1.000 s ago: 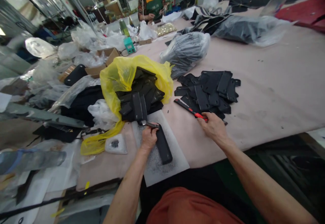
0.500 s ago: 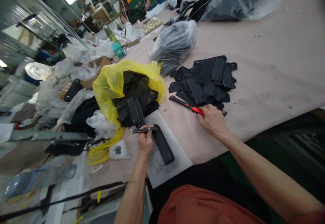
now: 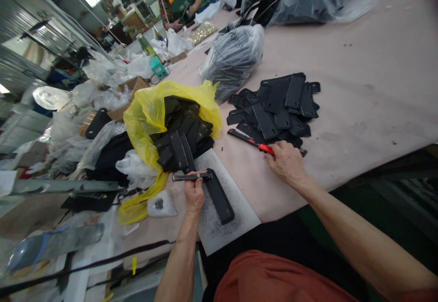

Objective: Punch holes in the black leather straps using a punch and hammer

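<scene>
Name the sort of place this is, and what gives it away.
Likely a factory or workshop floor: a pile of similar black pieces on a large worktable, a yellow bag holding more dark pieces, and a co-worker beyond.

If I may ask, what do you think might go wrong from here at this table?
The right hand grips the red-and-black tool close beside the pile of black pieces, so moving it might knock some loose. The metal tool in the left hand sits at the end of the long black piece and may scuff it. Dark specks on the white sheet could spill if it is bumped.
</scene>
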Available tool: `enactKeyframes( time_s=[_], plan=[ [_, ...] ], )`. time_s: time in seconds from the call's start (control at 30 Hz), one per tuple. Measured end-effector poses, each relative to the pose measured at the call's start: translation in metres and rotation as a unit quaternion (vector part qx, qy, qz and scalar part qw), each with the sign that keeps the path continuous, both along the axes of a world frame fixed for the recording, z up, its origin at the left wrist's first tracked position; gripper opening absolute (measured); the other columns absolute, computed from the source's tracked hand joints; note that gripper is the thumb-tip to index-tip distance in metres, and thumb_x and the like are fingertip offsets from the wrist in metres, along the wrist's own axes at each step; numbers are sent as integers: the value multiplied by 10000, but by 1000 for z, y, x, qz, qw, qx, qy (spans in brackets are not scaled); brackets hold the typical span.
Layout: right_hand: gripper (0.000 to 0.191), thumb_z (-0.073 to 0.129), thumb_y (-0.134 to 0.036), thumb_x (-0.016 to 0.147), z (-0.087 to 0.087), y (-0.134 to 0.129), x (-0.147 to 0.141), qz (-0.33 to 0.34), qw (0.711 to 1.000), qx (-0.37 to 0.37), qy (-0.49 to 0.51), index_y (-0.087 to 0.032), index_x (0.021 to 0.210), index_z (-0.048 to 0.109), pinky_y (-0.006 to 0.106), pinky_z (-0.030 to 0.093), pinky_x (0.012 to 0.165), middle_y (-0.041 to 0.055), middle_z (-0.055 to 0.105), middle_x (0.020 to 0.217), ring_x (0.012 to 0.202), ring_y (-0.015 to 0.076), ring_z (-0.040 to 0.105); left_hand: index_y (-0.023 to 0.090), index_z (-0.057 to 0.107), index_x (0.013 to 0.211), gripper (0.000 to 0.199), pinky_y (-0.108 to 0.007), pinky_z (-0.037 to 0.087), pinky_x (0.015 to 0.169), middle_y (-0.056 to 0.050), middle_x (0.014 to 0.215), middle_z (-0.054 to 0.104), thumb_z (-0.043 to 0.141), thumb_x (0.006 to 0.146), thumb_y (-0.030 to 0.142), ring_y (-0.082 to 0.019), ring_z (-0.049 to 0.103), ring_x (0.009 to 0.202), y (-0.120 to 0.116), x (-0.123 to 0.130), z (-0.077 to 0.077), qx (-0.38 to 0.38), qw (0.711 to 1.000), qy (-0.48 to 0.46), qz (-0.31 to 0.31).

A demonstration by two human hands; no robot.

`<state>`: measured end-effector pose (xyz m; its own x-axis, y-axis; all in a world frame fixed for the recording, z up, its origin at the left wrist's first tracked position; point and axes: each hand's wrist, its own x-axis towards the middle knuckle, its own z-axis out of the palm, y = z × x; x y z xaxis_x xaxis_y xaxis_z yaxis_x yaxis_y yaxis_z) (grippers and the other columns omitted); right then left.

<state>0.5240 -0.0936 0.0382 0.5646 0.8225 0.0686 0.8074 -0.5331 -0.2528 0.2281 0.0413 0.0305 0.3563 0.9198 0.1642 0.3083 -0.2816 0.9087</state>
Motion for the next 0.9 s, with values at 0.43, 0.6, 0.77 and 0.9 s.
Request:
enactKeyframes(
  time_s=[0.43,0.6,0.77,0.9],
  plan=[
    [287,496,-317,884,2,0,-3,2,1000,2,-12,-152,1091,610,366,328,719,145,570,1033,919,283,490,189,550,1045,174,-424,501,958,-76,1016,706,496,915,291,-216,661,1014,1,-3,-3,73,994,71,-29],
    [282,492,-320,894,4,0,-2,9,1000,-16,-18,-151,1090,606,357,328,711,145,572,1021,919,280,502,190,591,997,155,-412,502,938,-73,994,700,473,902,222,-218,654,991,3,6,3,160,978,124,-53],
    [272,498,-310,892,5,9,6,46,996,-64,-33,-157,1095,596,348,325,681,148,579,1008,897,280,533,192,588,998,166,-371,520,893,-68,977,691,472,880,176,-208,656,964,6,14,7,175,969,150,-88],
    [207,461,-197,876,9,21,15,111,986,-119,-38,-135,1022,594,334,323,660,144,597,953,846,264,567,202,582,991,186,-358,525,875,-66,968,686,452,869,152,-205,659,948,5,16,2,173,971,141,-85]
  ],
)
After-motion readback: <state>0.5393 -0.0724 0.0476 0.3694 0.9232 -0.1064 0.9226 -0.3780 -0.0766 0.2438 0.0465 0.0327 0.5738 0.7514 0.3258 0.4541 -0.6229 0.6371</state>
